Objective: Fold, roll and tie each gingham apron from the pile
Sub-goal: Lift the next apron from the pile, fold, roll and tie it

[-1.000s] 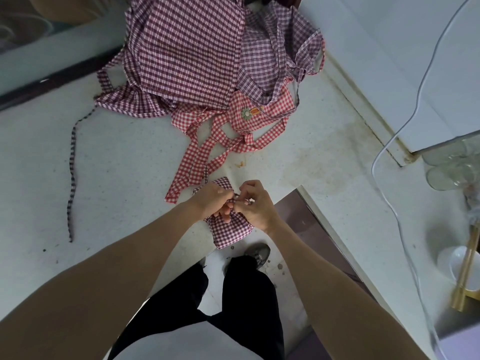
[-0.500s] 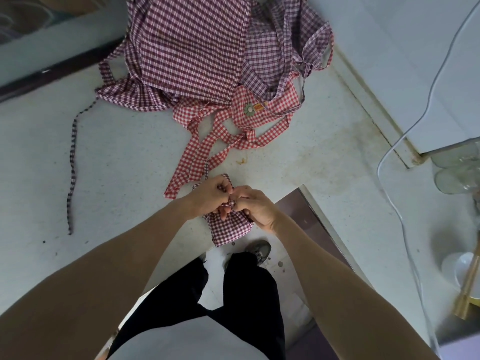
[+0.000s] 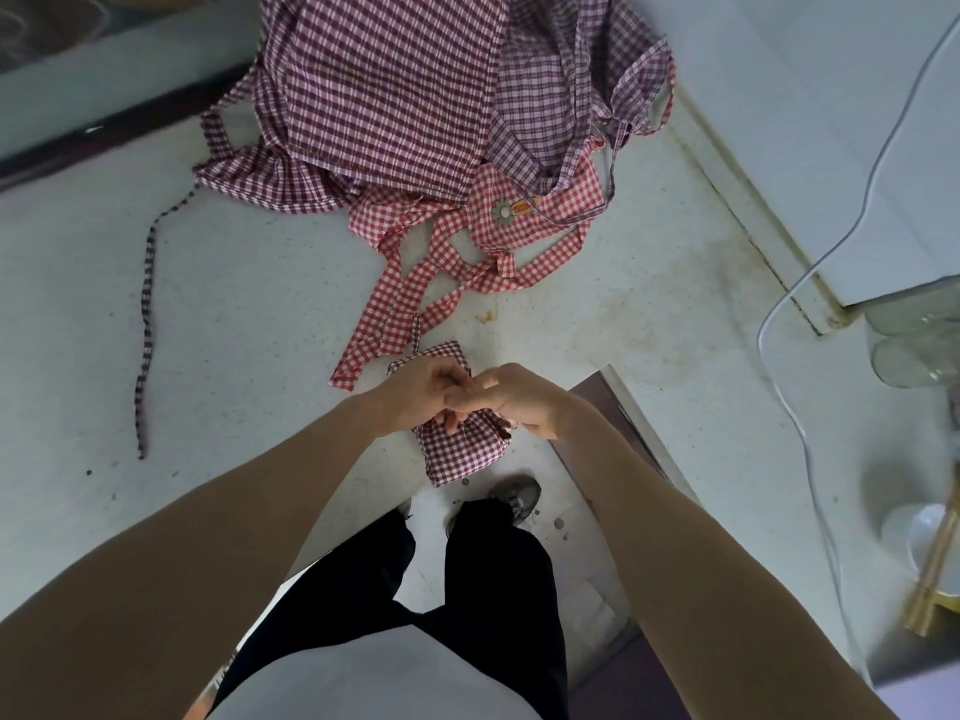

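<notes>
A small rolled gingham apron [image 3: 460, 452] lies at the counter's front edge, dark red and white checked. My left hand [image 3: 423, 389] and my right hand [image 3: 519, 397] meet on top of it with curled fingers, pinching its thin tie; the tie itself is mostly hidden between the fingers. Farther back lies the pile of aprons [image 3: 395, 96], dark red checks on top. A brighter red gingham apron [image 3: 519, 220] with a flower badge sticks out below it, its straps [image 3: 395, 309] trailing toward the roll.
A thin dark checked strap [image 3: 146, 314] lies loose on the white counter [image 3: 234, 330] at left. A white cable [image 3: 810, 283] runs down the right side past glassware [image 3: 914, 350] and a white bowl [image 3: 919, 532]. The counter's inner corner [image 3: 602, 371] is beside my right hand.
Both hands have stayed on the roll, working the tie; the fingers have shifted slightly and the roll sits a little nearer the counter edge in view as my head moved.
</notes>
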Demonstrator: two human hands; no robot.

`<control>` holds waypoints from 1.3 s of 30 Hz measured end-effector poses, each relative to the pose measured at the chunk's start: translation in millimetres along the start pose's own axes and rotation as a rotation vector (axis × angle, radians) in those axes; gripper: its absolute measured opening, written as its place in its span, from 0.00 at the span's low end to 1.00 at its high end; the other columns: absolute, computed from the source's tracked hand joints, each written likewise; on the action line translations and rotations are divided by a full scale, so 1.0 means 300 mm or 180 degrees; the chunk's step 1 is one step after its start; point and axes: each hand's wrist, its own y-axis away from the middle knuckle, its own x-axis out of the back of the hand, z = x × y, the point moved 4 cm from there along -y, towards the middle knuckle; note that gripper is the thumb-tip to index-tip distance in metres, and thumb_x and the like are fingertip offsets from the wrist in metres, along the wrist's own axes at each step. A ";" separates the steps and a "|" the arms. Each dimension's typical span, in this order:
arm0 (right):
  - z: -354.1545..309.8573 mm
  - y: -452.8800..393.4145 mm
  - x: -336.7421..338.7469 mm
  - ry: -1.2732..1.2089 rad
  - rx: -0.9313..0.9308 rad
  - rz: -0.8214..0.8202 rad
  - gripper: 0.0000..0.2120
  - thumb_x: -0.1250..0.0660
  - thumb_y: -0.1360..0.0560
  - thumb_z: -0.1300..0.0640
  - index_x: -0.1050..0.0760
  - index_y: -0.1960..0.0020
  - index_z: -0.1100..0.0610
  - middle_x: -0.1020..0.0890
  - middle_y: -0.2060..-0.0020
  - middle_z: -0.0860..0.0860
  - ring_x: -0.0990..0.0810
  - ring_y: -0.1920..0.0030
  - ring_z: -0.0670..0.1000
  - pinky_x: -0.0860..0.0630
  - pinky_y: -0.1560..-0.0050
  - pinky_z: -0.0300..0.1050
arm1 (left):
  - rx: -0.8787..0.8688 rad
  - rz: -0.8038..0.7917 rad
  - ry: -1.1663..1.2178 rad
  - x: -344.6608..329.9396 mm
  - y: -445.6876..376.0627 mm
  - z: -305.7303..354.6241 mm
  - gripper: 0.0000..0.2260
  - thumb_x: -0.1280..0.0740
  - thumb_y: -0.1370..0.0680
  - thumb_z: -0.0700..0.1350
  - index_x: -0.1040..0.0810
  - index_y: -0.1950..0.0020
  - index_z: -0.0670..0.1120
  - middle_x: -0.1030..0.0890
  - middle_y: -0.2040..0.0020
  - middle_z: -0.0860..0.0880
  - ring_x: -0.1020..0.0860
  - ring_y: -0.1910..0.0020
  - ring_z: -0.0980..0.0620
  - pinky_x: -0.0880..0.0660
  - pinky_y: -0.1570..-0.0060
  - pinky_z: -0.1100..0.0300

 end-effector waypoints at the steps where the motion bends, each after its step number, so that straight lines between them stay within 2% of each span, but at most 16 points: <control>1: -0.008 0.002 0.008 0.0197 -0.0005 0.0011 0.13 0.27 0.26 0.46 0.14 0.53 0.55 0.15 0.49 0.41 0.27 0.35 0.47 0.42 0.26 0.53 | 0.0016 0.0000 -0.0056 -0.001 -0.004 -0.005 0.04 0.35 0.20 0.39 0.20 0.51 0.45 0.16 0.64 0.47 0.18 0.67 0.51 0.22 0.65 0.63; 4: -0.012 0.011 0.023 0.0084 -0.0022 0.0115 0.07 0.27 0.26 0.52 0.16 0.56 0.55 0.16 0.54 0.41 0.23 0.43 0.45 0.32 0.38 0.44 | 0.0049 0.0165 -0.0443 0.004 -0.001 0.004 0.03 0.35 0.19 0.43 0.22 0.52 0.48 0.19 0.62 0.53 0.22 0.65 0.59 0.28 0.64 0.70; 6: 0.003 0.014 0.012 -0.0590 0.0076 0.0019 0.05 0.28 0.27 0.54 0.19 0.57 0.56 0.17 0.58 0.48 0.25 0.51 0.50 0.32 0.53 0.42 | 0.0056 0.0110 -0.0060 -0.003 0.002 0.004 0.03 0.34 0.20 0.43 0.21 0.51 0.45 0.17 0.64 0.50 0.20 0.68 0.56 0.25 0.65 0.67; 7: 0.017 0.010 0.006 -0.0969 0.0115 0.0010 0.07 0.29 0.28 0.53 0.19 0.56 0.57 0.18 0.56 0.54 0.27 0.50 0.53 0.33 0.55 0.44 | 0.0052 0.0084 0.0123 -0.006 0.006 0.006 0.03 0.34 0.20 0.42 0.20 0.50 0.44 0.17 0.64 0.48 0.19 0.68 0.54 0.24 0.66 0.66; 11: 0.058 -0.008 -0.021 -0.1921 0.0396 0.0015 0.24 0.31 0.27 0.50 0.24 0.42 0.71 0.21 0.51 0.63 0.25 0.48 0.60 0.36 0.42 0.56 | 0.0081 0.0091 0.0289 -0.006 0.013 0.005 0.05 0.36 0.20 0.38 0.21 0.51 0.43 0.16 0.64 0.47 0.19 0.68 0.50 0.23 0.67 0.63; 13: 0.052 -0.005 -0.027 -0.2375 0.0433 0.0147 0.23 0.29 0.28 0.50 0.24 0.44 0.68 0.22 0.47 0.62 0.24 0.46 0.60 0.33 0.36 0.56 | 0.0150 0.0079 0.0364 -0.010 0.014 0.007 0.07 0.38 0.19 0.38 0.21 0.52 0.43 0.17 0.66 0.47 0.20 0.70 0.51 0.25 0.69 0.64; 17: 0.046 -0.008 -0.023 -0.3085 0.0340 0.0102 0.13 0.32 0.24 0.54 0.24 0.45 0.63 0.20 0.48 0.57 0.20 0.50 0.55 0.27 0.39 0.51 | 0.0092 -0.0072 0.0428 -0.015 0.024 0.013 0.13 0.41 0.18 0.40 0.22 0.60 0.45 0.22 0.69 0.47 0.25 0.71 0.52 0.30 0.68 0.62; 19: 0.054 -0.009 -0.016 -0.2951 0.0388 0.0061 0.06 0.34 0.24 0.63 0.22 0.47 0.60 0.19 0.49 0.55 0.22 0.47 0.55 0.28 0.37 0.51 | 0.0039 -0.0048 0.0353 -0.018 0.031 0.010 0.13 0.37 0.19 0.43 0.24 0.64 0.45 0.23 0.71 0.49 0.27 0.72 0.52 0.30 0.66 0.63; 22: 0.067 -0.008 -0.011 -0.1998 0.0426 0.0688 0.15 0.38 0.29 0.76 0.24 0.53 0.57 0.22 0.60 0.50 0.27 0.59 0.49 0.28 0.58 0.40 | -0.0045 0.0110 0.0260 -0.019 0.037 0.000 0.13 0.38 0.18 0.44 0.27 0.62 0.43 0.25 0.71 0.48 0.28 0.72 0.53 0.30 0.65 0.63; 26: 0.088 -0.005 -0.008 -0.0294 0.0637 0.1774 0.10 0.23 0.31 0.65 0.22 0.60 0.54 0.21 0.65 0.45 0.25 0.64 0.42 0.28 0.59 0.35 | -0.0281 0.0570 0.0265 -0.034 0.048 -0.004 0.11 0.40 0.17 0.41 0.30 0.59 0.41 0.26 0.71 0.47 0.29 0.74 0.53 0.30 0.70 0.63; 28: 0.093 0.006 -0.022 0.0062 0.0871 0.2171 0.08 0.22 0.30 0.61 0.20 0.61 0.53 0.19 0.65 0.43 0.23 0.65 0.38 0.29 0.58 0.30 | -0.0337 0.0756 0.0376 -0.042 0.055 -0.018 0.08 0.40 0.17 0.40 0.30 0.55 0.39 0.24 0.68 0.47 0.26 0.72 0.52 0.27 0.69 0.63; 31: 0.060 0.038 -0.057 0.0604 0.1262 0.2657 0.04 0.26 0.27 0.60 0.17 0.59 0.52 0.18 0.63 0.39 0.23 0.60 0.35 0.36 0.47 0.24 | -0.0414 0.0806 0.0284 -0.044 0.059 -0.029 0.07 0.38 0.17 0.39 0.31 0.53 0.38 0.23 0.68 0.48 0.24 0.72 0.54 0.26 0.68 0.64; 32: 0.052 0.037 -0.074 0.0716 0.1415 0.2644 0.06 0.29 0.26 0.61 0.16 0.58 0.52 0.17 0.63 0.39 0.22 0.59 0.36 0.35 0.43 0.27 | -0.0455 0.0805 0.0147 -0.043 0.060 -0.024 0.07 0.38 0.18 0.39 0.31 0.53 0.38 0.23 0.68 0.50 0.24 0.72 0.56 0.27 0.68 0.66; 35: 0.067 0.013 -0.115 0.0789 0.1559 0.2445 0.08 0.33 0.28 0.60 0.16 0.58 0.51 0.16 0.61 0.43 0.19 0.56 0.45 0.26 0.42 0.51 | -0.0498 0.0957 -0.0214 -0.041 0.069 -0.002 0.06 0.35 0.19 0.39 0.31 0.55 0.42 0.25 0.68 0.53 0.24 0.71 0.62 0.29 0.69 0.70; 37: 0.092 -0.007 -0.120 0.0757 0.1374 0.2446 0.08 0.29 0.30 0.57 0.15 0.53 0.49 0.16 0.54 0.45 0.21 0.49 0.48 0.29 0.40 0.53 | -0.0526 0.1217 -0.0445 -0.031 0.075 0.001 0.04 0.34 0.20 0.39 0.28 0.53 0.42 0.24 0.63 0.52 0.22 0.64 0.60 0.28 0.65 0.70; 39: 0.110 -0.019 -0.128 0.0686 0.1244 0.2416 0.09 0.25 0.30 0.52 0.15 0.49 0.47 0.17 0.50 0.45 0.24 0.46 0.48 0.30 0.40 0.52 | -0.0541 0.1455 -0.0777 -0.023 0.085 -0.006 0.03 0.33 0.21 0.39 0.25 0.50 0.40 0.23 0.60 0.50 0.22 0.58 0.52 0.28 0.60 0.66</control>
